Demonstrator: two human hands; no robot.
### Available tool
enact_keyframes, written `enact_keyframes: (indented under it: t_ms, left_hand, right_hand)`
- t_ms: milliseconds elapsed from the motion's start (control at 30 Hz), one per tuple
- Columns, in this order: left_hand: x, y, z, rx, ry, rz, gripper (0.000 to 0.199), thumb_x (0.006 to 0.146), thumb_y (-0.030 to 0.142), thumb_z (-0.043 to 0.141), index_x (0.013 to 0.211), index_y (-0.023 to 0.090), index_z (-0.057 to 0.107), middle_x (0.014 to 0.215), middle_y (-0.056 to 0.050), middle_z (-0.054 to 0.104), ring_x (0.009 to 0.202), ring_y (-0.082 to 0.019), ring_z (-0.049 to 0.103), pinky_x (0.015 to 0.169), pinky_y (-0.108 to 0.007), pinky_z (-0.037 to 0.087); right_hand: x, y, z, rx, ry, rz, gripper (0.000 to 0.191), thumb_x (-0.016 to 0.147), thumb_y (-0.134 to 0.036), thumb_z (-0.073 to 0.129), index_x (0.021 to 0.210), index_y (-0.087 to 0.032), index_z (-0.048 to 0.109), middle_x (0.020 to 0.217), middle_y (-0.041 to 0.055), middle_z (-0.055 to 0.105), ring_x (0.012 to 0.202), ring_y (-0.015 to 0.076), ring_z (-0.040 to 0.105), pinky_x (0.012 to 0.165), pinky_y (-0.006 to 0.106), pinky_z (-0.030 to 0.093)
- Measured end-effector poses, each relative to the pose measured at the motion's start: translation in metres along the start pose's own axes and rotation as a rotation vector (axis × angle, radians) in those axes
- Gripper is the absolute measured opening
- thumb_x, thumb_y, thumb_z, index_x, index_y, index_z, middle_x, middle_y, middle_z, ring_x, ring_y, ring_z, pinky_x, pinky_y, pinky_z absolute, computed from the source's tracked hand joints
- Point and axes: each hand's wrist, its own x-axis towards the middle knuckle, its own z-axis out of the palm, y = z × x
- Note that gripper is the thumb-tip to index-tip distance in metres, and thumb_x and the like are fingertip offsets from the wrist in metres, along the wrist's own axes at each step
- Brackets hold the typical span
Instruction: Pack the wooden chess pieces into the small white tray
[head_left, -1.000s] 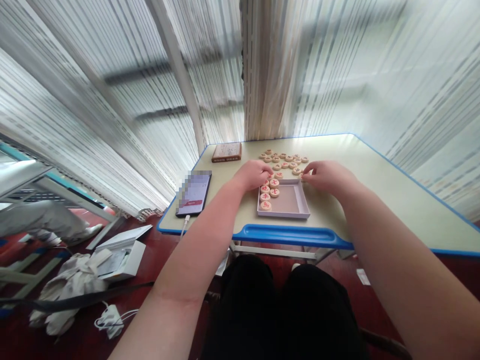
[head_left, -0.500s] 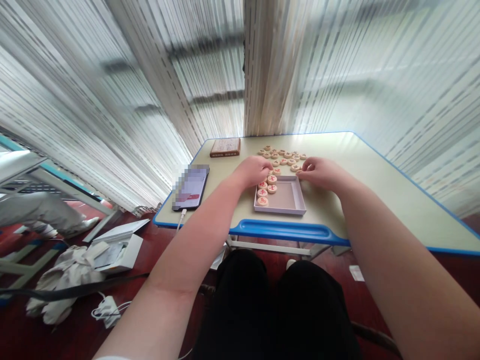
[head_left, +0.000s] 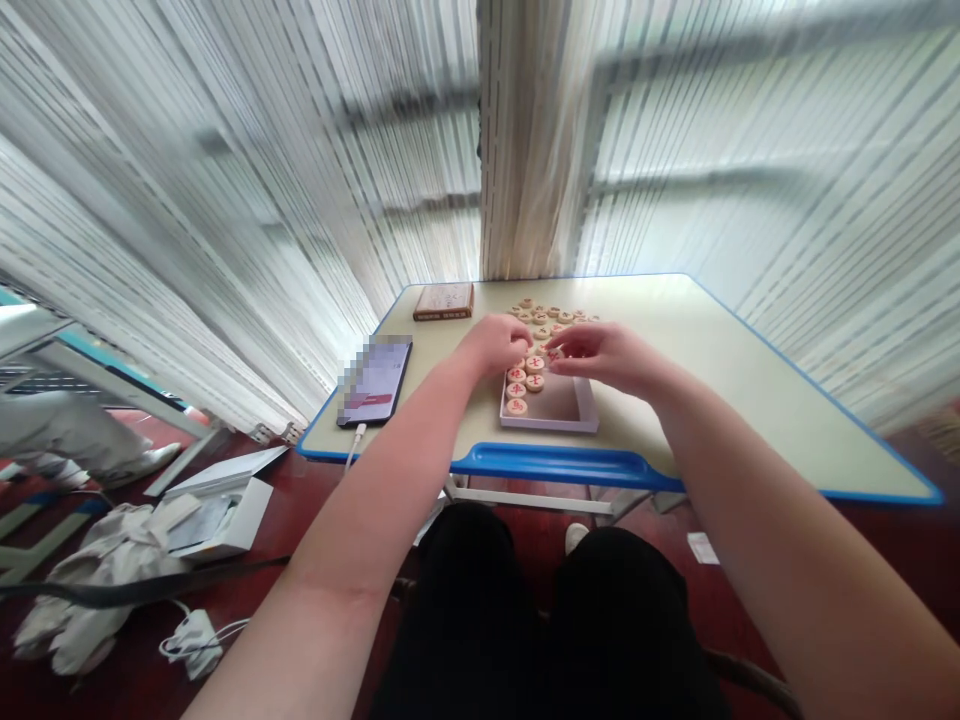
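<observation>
A shallow white box [head_left: 551, 425] lies near the table's front edge, with several round wooden pieces bearing red characters [head_left: 516, 407] in two columns along its left side. My left hand [head_left: 499, 345] is at the box's back left corner, its fingers curled; what they hold, if anything, is hidden. Over the back of the box, my right hand [head_left: 600, 358] pinches a red-marked piece [head_left: 555, 354] between thumb and fingers. Behind both hands, more round pieces [head_left: 540, 318] lie loosely on the table.
A brown patterned box [head_left: 444, 301] sits at the back left of the table [head_left: 720, 380]. Nearer, at the left edge, lies a phone [head_left: 377, 380] with a white cable. An open white box [head_left: 225, 515] and cloth are on the floor at left.
My right hand has moved left, from the box's back right corner to over its back part, with a piece now in its fingers. The view has shifted slightly.
</observation>
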Motion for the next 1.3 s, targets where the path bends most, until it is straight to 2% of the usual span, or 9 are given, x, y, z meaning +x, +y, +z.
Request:
enact_keyframes:
  t_ms: [200,367,433,567,900,1133,1300]
  left_hand:
    - [0.002,-0.006,0.001,0.018,0.014,-0.058,0.03,0.07,0.016,0.045,0.079,0.017,0.074,0.086,-0.004,0.072,0.083,-0.017,0.063,0.08,-0.027,0.05]
    - [0.002,-0.005,0.0,0.051,0.031,-0.033,0.03,0.071,0.016,0.045,0.079,0.016,0.074,0.086,-0.005,0.072,0.083,-0.018,0.063,0.081,-0.028,0.049]
    - [0.001,-0.003,0.0,0.051,0.028,-0.026,0.029,0.071,0.017,0.045,0.079,0.016,0.074,0.085,-0.005,0.072,0.082,-0.017,0.063,0.08,-0.027,0.049]
    - [0.001,-0.003,0.0,0.071,0.016,-0.012,0.029,0.072,0.017,0.045,0.077,0.017,0.073,0.083,-0.004,0.072,0.081,-0.017,0.062,0.079,-0.027,0.048]
    - [0.002,0.001,-0.001,0.095,0.021,0.004,0.03,0.073,0.017,0.044,0.077,0.016,0.073,0.083,-0.006,0.071,0.081,-0.018,0.062,0.078,-0.028,0.047]
    - [0.001,0.0,-0.002,0.077,0.027,0.017,0.028,0.069,0.017,0.045,0.074,0.017,0.073,0.079,-0.005,0.07,0.076,-0.018,0.061,0.073,-0.028,0.047]
    - [0.001,0.001,-0.004,0.07,0.079,0.003,0.028,0.069,0.016,0.045,0.075,0.018,0.072,0.081,-0.004,0.07,0.078,-0.017,0.061,0.075,-0.028,0.048]
  right_hand:
    - [-0.001,0.0,0.013,-0.387,-0.041,-0.065,0.028,0.065,-0.04,0.072,0.085,-0.02,0.071,0.072,0.0008,0.065,0.063,0.0131,0.053,0.059,0.026,0.038]
    - [0.001,0.003,0.019,-0.563,-0.023,-0.184,0.023,0.068,-0.039,0.072,0.084,-0.022,0.072,0.077,0.002,0.068,0.068,0.0156,0.055,0.063,0.027,0.039]
    - [0.002,0.004,0.021,-0.586,0.012,-0.218,0.024,0.07,-0.04,0.072,0.085,-0.021,0.072,0.08,0.0034,0.068,0.072,0.0175,0.057,0.066,0.028,0.041]
    - [0.003,0.006,0.023,-0.613,0.066,-0.196,0.027,0.071,-0.042,0.071,0.088,-0.02,0.073,0.081,0.005,0.069,0.074,0.0187,0.058,0.069,0.029,0.042]
    - [0.0,0.002,0.019,-0.671,0.033,-0.207,0.024,0.072,-0.044,0.068,0.077,-0.021,0.072,0.078,0.0034,0.067,0.067,0.0156,0.055,0.063,0.027,0.04]
    - [-0.003,-0.002,0.018,-0.611,-0.03,-0.261,0.012,0.073,-0.027,0.065,0.079,-0.022,0.074,0.079,0.0026,0.067,0.068,0.0146,0.056,0.064,0.026,0.04]
    - [-0.002,0.001,0.019,-0.59,-0.022,-0.29,0.017,0.077,-0.036,0.064,0.075,-0.021,0.073,0.077,0.0031,0.067,0.067,0.0141,0.055,0.063,0.026,0.04]
